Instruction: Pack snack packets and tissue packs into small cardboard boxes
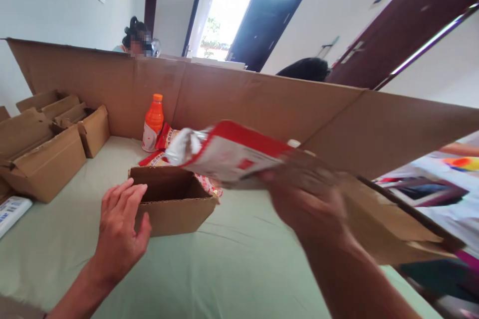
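My right hand, smeared by motion, grips a red-and-white foil bag above and to the right of a small open cardboard box. The bag's crinkled silver end points left, over the box's back edge. Beside the box's left end is my left hand, fingers loosely bent and apart, the fingertips at its rim; whether they touch it I cannot tell. Inside, the box looks dark, and its bottom is hidden. Red-and-white snack packets lie behind the box, partly covered by it and the bag.
An orange drink bottle stands against a tall cardboard screen. Several open cardboard boxes sit at the left, near a white package. Another cardboard box is at the right. Beyond the screen is a person.
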A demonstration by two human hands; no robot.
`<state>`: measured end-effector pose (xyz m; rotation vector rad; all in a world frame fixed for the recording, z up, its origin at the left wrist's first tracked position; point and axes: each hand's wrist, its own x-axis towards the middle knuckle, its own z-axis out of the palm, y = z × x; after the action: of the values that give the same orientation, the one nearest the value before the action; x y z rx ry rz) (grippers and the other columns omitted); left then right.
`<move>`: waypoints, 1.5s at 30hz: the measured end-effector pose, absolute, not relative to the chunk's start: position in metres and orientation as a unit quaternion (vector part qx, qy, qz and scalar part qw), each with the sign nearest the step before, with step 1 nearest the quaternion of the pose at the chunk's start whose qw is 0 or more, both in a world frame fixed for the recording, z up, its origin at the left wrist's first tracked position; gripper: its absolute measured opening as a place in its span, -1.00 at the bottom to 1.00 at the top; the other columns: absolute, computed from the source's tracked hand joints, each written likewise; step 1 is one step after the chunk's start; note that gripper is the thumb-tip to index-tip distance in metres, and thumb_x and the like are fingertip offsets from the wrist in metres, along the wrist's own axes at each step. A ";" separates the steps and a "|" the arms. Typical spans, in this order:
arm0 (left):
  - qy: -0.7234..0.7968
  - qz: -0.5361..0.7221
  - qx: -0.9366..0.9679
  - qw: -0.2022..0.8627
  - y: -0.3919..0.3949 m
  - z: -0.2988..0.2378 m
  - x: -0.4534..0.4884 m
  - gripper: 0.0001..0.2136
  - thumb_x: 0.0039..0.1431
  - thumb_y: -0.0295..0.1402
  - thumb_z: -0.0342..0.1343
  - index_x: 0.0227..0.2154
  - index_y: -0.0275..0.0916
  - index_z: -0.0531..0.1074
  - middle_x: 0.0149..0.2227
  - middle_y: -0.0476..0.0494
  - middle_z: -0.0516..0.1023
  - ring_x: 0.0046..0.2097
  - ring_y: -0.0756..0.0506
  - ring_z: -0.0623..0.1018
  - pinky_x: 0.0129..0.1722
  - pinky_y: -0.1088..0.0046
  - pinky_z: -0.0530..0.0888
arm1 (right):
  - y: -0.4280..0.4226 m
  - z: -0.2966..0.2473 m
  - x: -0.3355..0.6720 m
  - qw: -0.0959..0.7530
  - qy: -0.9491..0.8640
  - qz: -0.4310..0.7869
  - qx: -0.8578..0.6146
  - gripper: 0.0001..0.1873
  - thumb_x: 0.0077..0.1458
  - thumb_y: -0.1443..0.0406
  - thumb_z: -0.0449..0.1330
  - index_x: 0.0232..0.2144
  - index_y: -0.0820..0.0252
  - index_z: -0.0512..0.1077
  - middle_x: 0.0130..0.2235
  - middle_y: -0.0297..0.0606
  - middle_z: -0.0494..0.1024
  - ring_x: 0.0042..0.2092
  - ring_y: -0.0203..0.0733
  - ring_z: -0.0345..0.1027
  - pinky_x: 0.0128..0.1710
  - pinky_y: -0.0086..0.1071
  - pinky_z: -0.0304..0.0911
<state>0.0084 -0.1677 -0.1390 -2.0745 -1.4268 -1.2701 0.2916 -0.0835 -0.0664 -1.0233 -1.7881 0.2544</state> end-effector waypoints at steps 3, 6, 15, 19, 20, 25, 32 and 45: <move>-0.512 -0.421 -0.731 0.166 -0.159 -0.150 0.006 -0.69 0.19 -0.64 0.00 -0.05 -0.25 0.41 -0.15 -0.19 0.62 0.03 -0.26 0.54 0.15 -0.06 0.32 | -0.052 -0.061 0.247 0.446 -0.789 0.249 -0.342 -0.55 0.04 -0.12 0.27 -0.38 0.11 0.62 -0.35 -0.24 0.66 -0.31 -0.10 0.53 -0.26 -0.23 0.49; -0.513 -0.424 -0.729 0.163 -0.159 -0.156 0.005 -0.75 0.19 -0.64 0.02 -0.15 -0.23 0.44 -0.20 -0.16 0.61 -0.03 -0.23 0.55 0.10 0.00 0.37 | -0.041 -0.065 0.235 0.310 -0.828 0.339 -0.322 -0.60 0.07 -0.03 0.25 -0.36 0.18 0.61 -0.39 -0.29 0.62 -0.37 -0.19 0.47 -0.35 -0.35 0.41; -0.466 -0.442 -0.758 0.115 -0.154 -0.157 -0.005 -0.75 0.23 -0.67 -0.01 -0.16 -0.23 0.40 -0.21 -0.12 0.55 0.04 -0.19 0.49 0.05 0.15 0.47 | -0.036 -0.069 0.198 0.061 -0.909 0.074 -0.405 -0.68 0.05 0.27 0.22 -0.68 0.19 0.33 -0.65 -0.41 0.31 -0.56 -0.39 0.03 -0.53 -0.44 -0.10; -0.460 -0.441 -0.761 0.117 -0.153 -0.159 -0.005 -0.76 0.23 -0.67 -0.01 -0.16 -0.24 0.39 -0.20 -0.13 0.55 0.06 -0.19 0.47 0.04 0.17 0.48 | -0.030 -0.080 0.169 -0.026 -0.884 0.136 -0.447 -0.88 0.05 0.28 0.24 -0.41 0.23 0.54 -0.42 -0.27 0.57 -0.39 -0.27 0.33 -0.42 -0.45 0.10; -0.458 -0.443 -0.762 0.116 -0.154 -0.159 -0.004 -0.76 0.23 -0.68 -0.01 -0.16 -0.25 0.39 -0.20 -0.13 0.54 0.06 -0.19 0.47 0.04 0.17 0.48 | -0.028 -0.085 0.168 -0.045 -0.876 0.155 -0.455 -0.85 0.03 0.31 0.25 -0.31 0.24 0.56 -0.34 -0.24 0.61 -0.33 -0.23 0.40 -0.38 -0.45 0.15; -0.447 -0.445 -0.769 0.104 -0.154 -0.160 -0.005 -0.76 0.24 -0.69 -0.01 -0.15 -0.26 0.39 -0.19 -0.14 0.54 0.08 -0.19 0.45 0.07 0.17 0.45 | -0.021 -0.098 0.180 -0.101 -0.849 0.186 -0.485 -0.73 -0.04 0.38 0.30 -0.21 0.30 0.59 -0.20 -0.10 0.67 -0.24 -0.09 0.51 -0.33 -0.41 0.27; -0.450 -0.445 -0.767 0.108 -0.151 -0.161 -0.005 -0.75 0.24 -0.69 -0.02 -0.14 -0.25 0.39 -0.19 -0.13 0.54 0.08 -0.19 0.44 0.06 0.17 0.45 | -0.022 -0.093 0.189 -0.101 -0.848 0.187 -0.486 -0.79 0.15 0.28 0.21 -0.25 0.26 0.60 -0.20 -0.15 0.67 -0.17 -0.09 0.52 -0.26 -0.42 0.29; -0.442 -0.441 -0.775 0.093 -0.149 -0.158 -0.005 -0.75 0.25 -0.69 -0.03 -0.14 -0.25 0.36 -0.19 -0.12 0.53 0.09 -0.18 0.44 0.07 0.21 0.46 | -0.006 -0.088 0.180 -0.156 -0.883 0.150 -0.417 -0.79 0.00 0.31 0.31 -0.26 0.15 0.65 -0.20 -0.14 0.68 -0.15 0.00 0.55 -0.21 -0.33 0.32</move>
<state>-0.0048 -0.1490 -0.1581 -2.3021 -1.3128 -1.3098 0.1796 -0.0058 -0.0878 -1.4596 -3.0877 0.5258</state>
